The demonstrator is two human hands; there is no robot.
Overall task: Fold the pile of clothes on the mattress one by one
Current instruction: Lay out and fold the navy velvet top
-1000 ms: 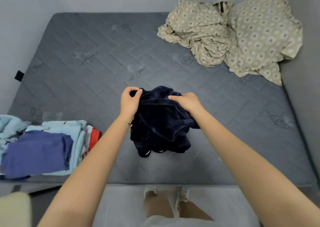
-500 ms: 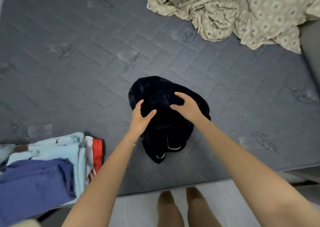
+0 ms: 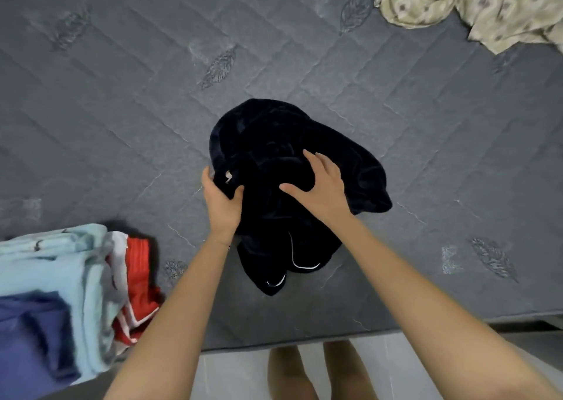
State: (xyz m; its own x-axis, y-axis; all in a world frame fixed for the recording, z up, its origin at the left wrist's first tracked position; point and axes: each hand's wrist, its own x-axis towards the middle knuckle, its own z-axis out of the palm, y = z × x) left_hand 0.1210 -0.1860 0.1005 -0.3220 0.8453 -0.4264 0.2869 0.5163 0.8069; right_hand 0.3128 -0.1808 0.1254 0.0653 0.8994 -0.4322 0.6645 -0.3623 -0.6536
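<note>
**Navy garment bunched under both your hands**

Nearest you, on the near side of the navy garment (image 3: 274, 143), your bare legs (image 3: 289, 369) stand on a pale floor (image 3: 237, 369). The garment lies crumpled on the grey quilted mattress (image 3: 122, 110), close to its near edge. Its fabric looks soft and plush, heaped into a rounded mound. Two thin white curved trims show at the garment's near end, and a small white tag at its left edge.

Your left hand (image 3: 221, 207) grips that left edge, fingers curled under and thumb over the fabric. Your right hand (image 3: 320, 186) rests on top of the mound, fingers spread, pinching nothing.

Left of the garment and apart from it sits a stack of clothes (image 3: 61, 262): light blue, darker blue, and red with white stripes. Leaf motifs are stitched into the mattress around the garment. Far beyond it to the right lies a rumpled beige patterned sheet (image 3: 457, 0).
</note>
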